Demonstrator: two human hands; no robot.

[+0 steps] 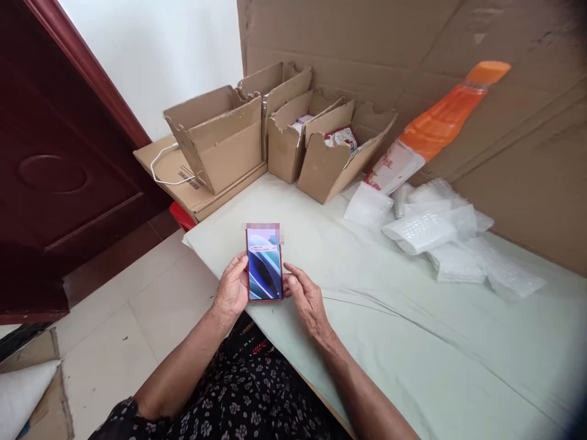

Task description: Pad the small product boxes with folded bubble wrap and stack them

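Note:
Upright over the table's near edge is a smartphone (pixel 265 269) in a red case, its screen lit with a blue and white swirl and a small notice bar. My left hand (pixel 232 287) grips its left side, thumb along the edge and fingers behind. At the lower right edge, the curled fingers of my right hand (pixel 308 302) support the phone, partly hidden behind it. The index finger and thumb of that hand are off the screen. A pixelated patch covers the phone's top.
Cardboard bins (pixel 233 150) stand at the back, some with packets inside. A white cable (pixel 160 165) loops over a flat carton (pixel 183 195). To the right, an orange-capped bottle-shaped package (pixel 426 134) leans beside bubble-wrap pouches (pixel 440 226). Pale green cloth covers the table (pixel 389 342).

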